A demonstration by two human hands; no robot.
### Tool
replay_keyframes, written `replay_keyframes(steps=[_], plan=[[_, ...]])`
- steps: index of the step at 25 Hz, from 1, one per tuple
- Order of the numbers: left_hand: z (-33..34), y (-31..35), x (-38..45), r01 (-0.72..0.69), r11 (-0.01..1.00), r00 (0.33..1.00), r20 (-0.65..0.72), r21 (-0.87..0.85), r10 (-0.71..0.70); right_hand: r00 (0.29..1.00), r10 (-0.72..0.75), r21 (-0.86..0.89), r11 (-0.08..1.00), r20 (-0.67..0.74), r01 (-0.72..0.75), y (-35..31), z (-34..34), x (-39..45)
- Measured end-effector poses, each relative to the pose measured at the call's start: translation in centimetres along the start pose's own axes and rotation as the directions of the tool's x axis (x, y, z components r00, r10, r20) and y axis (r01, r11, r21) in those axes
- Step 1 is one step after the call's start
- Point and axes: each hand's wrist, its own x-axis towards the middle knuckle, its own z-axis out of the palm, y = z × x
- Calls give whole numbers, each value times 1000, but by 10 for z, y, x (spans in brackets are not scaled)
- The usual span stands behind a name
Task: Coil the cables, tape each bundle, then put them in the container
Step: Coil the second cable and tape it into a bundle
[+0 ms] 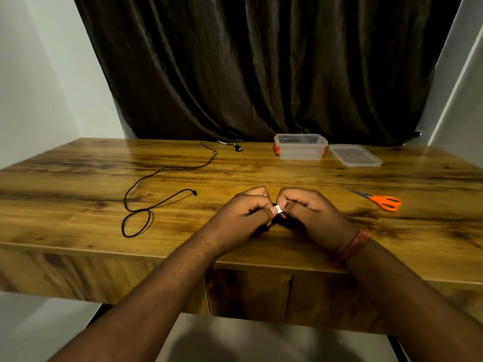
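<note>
- Head view, the only one we've got: both hands are bunched together low in the middle of the wooden table. The left hand and right hand both have fingers curled in, pinching a small white piece of tape between the thumbs, with something dark tucked underneath. We reckon that's a coiled cable bundle, but it's mostly hidden, so can't say for sure.
- Progress, as we judge it: we're mid-taping on what looks like the first bundle. The clear container up at 12 o'clock from the hands looks like it has nothing in it, though the frosted walls make that hard to call. Its lid lies flat just beside it at 1 o'clock.
- Still to do: the long black cable sprawls loose at 9 to 10 o'clock, one lazy loop, not coiled at all. Another small dark cable sits at the back edge around 11 o'clock.
- Materials: thin, floppy rubbery cord; glossy wood-grain top; translucent plastic box with orange clips; orange-handled scissors at 3 o'clock, metal blades.
</note>
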Motion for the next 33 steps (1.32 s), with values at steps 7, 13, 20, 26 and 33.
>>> replay_keyframes(steps=[7,13,20,26,33], plan=[[-3,3,-1,-6,999,1000,10,33,5,998,63,97,993,-3,-62,0,0,-1],[1,-1,0,-46,988,999,-14,148,49,999,38,66,997,-2,-37,0,0,-1],[3,0,1,-99,973,994,-31,207,108,1000,-20,15,1000,-10,21,-5,0,-1],[1,-2,2,-89,979,995,-17,184,94,1000,11,82,997,-24,-9,-6,-1,-1],[0,-1,1,-103,981,994,-6,165,105,999,-6,62,998,-32,8,-6,-2,-2]])
